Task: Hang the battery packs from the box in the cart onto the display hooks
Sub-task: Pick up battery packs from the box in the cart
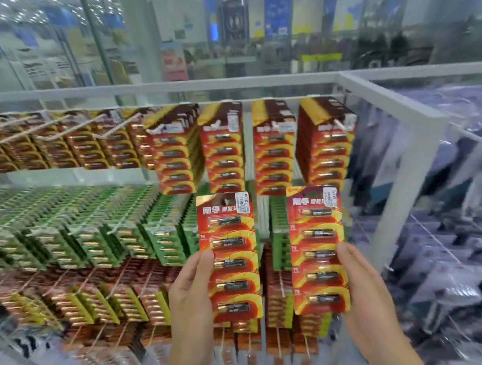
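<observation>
Far left, wire hooks jut from the display. They carry red packs in the top row, green packs below and more red-and-yellow ones lowest, all smeared by blur. The left hand pinches a battery pack by its left edge, thumb on the front and fingers hidden behind the card. The pack is upright before the loaded hooks and covers those behind it. Just beside it but apart, the right hand pinches a second battery pack by its right edge. Each card shows five batteries and a price sticker. A white frame ends the display. The clear-wrapped goods beyond it are too blurred to make out.
</observation>
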